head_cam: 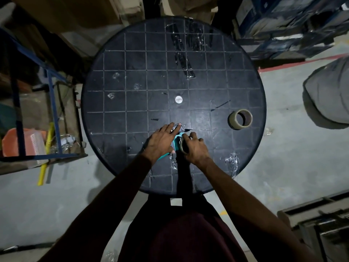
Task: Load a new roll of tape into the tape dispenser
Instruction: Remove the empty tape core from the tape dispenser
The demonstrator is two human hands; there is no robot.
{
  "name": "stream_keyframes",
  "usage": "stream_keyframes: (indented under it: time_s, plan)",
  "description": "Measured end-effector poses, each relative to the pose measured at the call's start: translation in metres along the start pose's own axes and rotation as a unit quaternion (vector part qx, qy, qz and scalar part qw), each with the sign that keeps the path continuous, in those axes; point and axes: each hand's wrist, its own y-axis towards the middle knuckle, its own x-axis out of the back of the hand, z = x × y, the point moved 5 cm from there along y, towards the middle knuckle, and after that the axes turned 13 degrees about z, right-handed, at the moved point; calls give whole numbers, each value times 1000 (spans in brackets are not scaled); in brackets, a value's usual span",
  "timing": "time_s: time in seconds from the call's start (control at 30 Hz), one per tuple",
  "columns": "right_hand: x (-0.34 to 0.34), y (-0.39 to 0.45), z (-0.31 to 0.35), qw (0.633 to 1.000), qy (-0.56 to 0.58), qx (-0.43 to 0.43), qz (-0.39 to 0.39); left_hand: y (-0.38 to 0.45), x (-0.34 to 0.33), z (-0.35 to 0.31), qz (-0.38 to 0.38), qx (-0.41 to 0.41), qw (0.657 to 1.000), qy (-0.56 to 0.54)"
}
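A teal tape dispenser [177,142] with a metal front plate lies on the round black table [132,82], near its front edge. My left hand [162,141] presses flat on the dispenser's left side and covers much of it. My right hand [194,147] grips a worn tape roll or core [182,146] that sits at the dispenser's hub. A fuller roll of clear tape [240,120] stands on its side to the right, apart from both hands.
Strips of old tape [184,52] stick to the table's far side and crumpled tape bits [232,160] lie at its front right. A blue metal rack [51,103] with an orange crate [22,142] stands left. A grey sack [330,95] lies right.
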Motion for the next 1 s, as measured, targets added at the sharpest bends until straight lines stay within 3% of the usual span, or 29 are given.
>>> stream_keyframes:
  time_s: [0.13,0.5,0.8,1.0]
  plan:
    - [2,5,3,1000,-6,-4,-2,5,-1,-11,32,36,997,60]
    - [10,5,4,999,31,-12,-13,3,7,-28,77,75,994,-5]
    - [16,1,3,999,31,21,-18,3,8,-31,67,82,994,-3]
    - [28,-27,1,995,48,55,-61,7,2,-31,62,89,994,11]
